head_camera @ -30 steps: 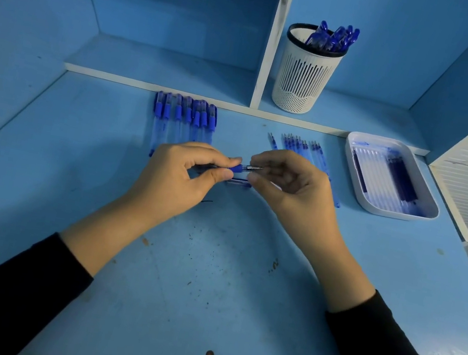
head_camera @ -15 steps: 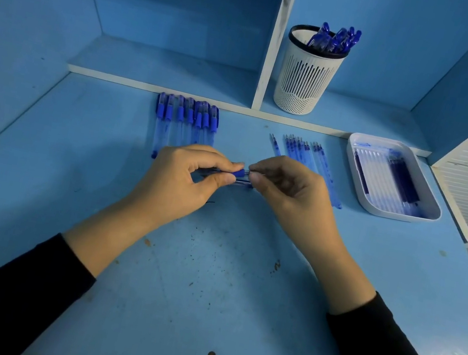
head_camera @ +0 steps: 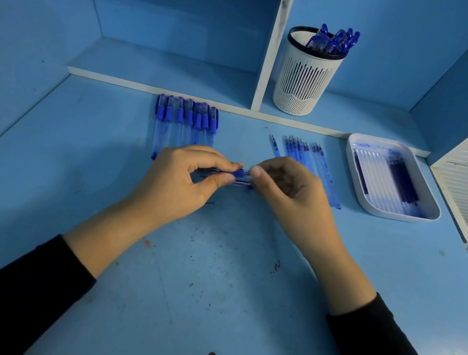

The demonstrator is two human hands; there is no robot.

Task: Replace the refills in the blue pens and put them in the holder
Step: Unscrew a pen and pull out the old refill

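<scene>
Desk (head_camera: pixel 205 302) middle: left hand (head_camera: pixel 174 181), right hand (head_camera: pixel 293 195) pinch pen (head_camera: pixel 239 174).

Both hands meet well in front of the holder (head_camera: pixel 305 77), low over the desk (head_camera: pixel 206 296). The left hand (head_camera: pixel 176 180) pinches a pen (head_camera: pixel 239 173) between thumb and forefinger; the right hand (head_camera: pixel 292 193) curls its fingertips onto the pen's other end. The holder stands upright on the shelf, finished pens (head_camera: pixel 336 41) leaning inside. Front-left of the holder, capped pens (head_camera: pixel 186 120) lie in a neat row. Directly in front of it lie loose refills (head_camera: pixel 307 155), side by side. Front-right of the holder sits a white tray (head_camera: pixel 351 153) with more refills in it.
</scene>
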